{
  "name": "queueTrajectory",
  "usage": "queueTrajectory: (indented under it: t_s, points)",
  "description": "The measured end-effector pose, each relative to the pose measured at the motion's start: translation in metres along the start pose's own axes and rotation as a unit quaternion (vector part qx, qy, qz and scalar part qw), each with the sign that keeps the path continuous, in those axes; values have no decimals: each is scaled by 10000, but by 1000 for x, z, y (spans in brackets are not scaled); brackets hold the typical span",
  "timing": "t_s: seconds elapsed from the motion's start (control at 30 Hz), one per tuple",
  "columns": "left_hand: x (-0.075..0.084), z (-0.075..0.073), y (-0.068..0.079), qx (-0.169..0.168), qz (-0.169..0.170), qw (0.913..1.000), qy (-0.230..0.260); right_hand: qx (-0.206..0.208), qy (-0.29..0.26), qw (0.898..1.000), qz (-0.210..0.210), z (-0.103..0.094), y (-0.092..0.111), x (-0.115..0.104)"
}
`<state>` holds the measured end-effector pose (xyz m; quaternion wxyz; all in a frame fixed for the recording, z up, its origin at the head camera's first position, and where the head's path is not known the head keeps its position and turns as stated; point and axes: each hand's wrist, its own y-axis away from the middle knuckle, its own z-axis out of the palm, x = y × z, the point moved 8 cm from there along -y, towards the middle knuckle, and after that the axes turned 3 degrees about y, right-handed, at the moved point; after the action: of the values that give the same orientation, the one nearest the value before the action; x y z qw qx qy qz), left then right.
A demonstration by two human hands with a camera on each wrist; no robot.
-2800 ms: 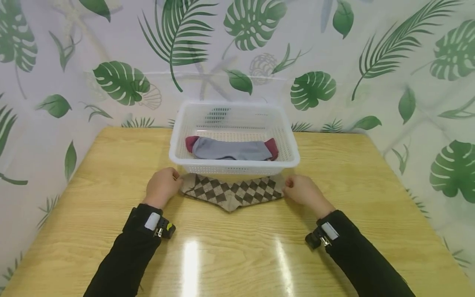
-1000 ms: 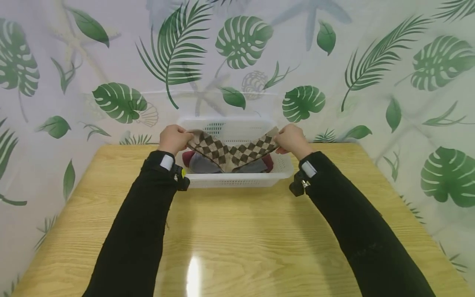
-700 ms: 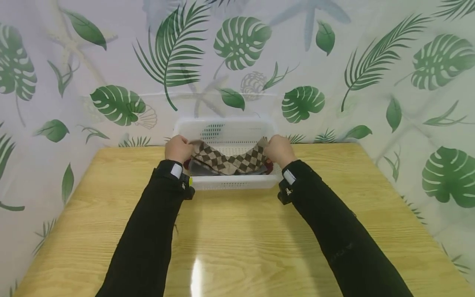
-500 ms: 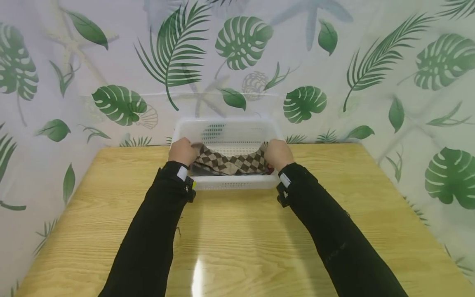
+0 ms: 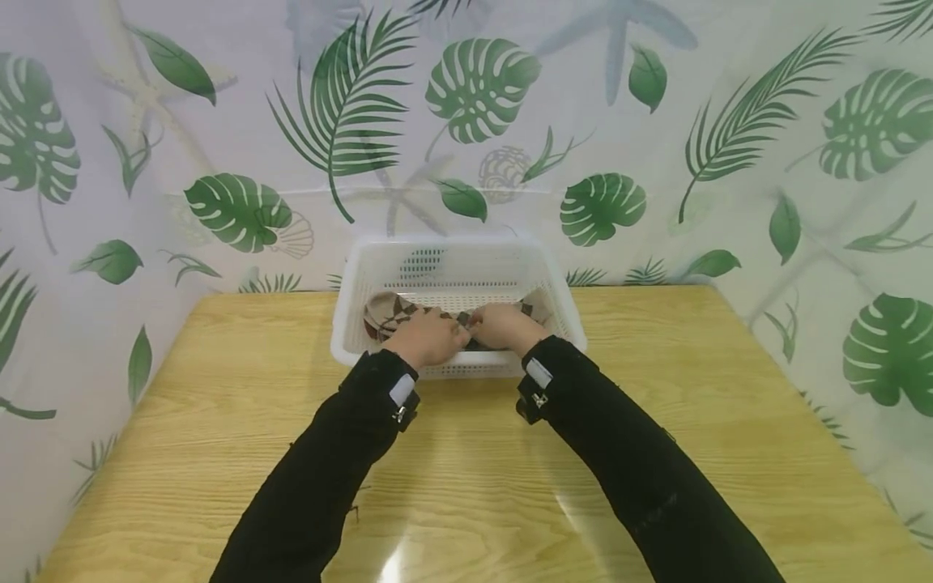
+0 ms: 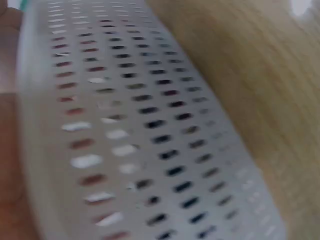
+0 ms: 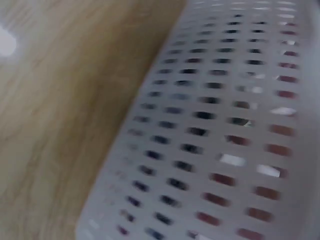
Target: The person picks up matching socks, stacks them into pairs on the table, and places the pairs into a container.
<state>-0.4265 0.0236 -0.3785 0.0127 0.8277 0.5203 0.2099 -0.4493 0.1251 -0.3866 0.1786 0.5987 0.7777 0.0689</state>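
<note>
A tan and brown argyle sock (image 5: 535,306) lies spread across the white slotted basket (image 5: 572,324), over a grey and burgundy sock that is now mostly covered. My left hand (image 5: 426,336) reaches over the front rim, its curled fingers pinching the argyle sock near the middle. Close beside it, my right hand (image 5: 506,325) does the same with its fingertips nearly meeting the left ones. Part of the left hand (image 6: 10,165) shows behind the rim in the left wrist view. Both wrist views mostly show the basket's front wall (image 7: 200,130), with dark and reddish cloth behind the slots.
The basket stands at the back of a wooden table (image 5: 466,486), close to a leaf-print backdrop (image 5: 466,146). Similar leaf-print cloth borders the table left and right. Light glares off the table's front part.
Both hands carried the argyle sock by its ends from the table into the basket and lowered it over the grey one. They then left the ends and came together at its middle.
</note>
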Motion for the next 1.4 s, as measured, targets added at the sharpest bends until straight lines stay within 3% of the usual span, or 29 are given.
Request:
queueTrajectory:
  t_s: [0.07,0.13,0.33,0.5,0.73,0.97,1.27,1.4]
  points:
    - [-3,10,-1,-476,-86,9983,324,-442,-147,9987,-200,12,-6,-1]
    - [-9,15,-1,-794,-239,9939,725,-623,-106,9975,-305,19,-9,0]
    - [-20,27,-5,-1718,-382,9788,1047,-585,-225,9969,-475,21,-11,3]
    - [-24,27,-9,-1909,-472,9710,1356,-431,-214,9986,-213,20,-12,7]
    - [-25,30,-7,-2205,-429,9646,1380,-729,-310,9969,-9,23,-10,12]
    - [-25,27,-5,-2038,-643,9749,618,-699,-405,9967,110,24,-10,16]
    - [-27,18,9,-1735,-1172,9750,739,-473,-203,9986,147,23,-12,8]
    - [-27,13,11,-1307,-1441,9793,561,-247,2,9996,154,21,-11,6]
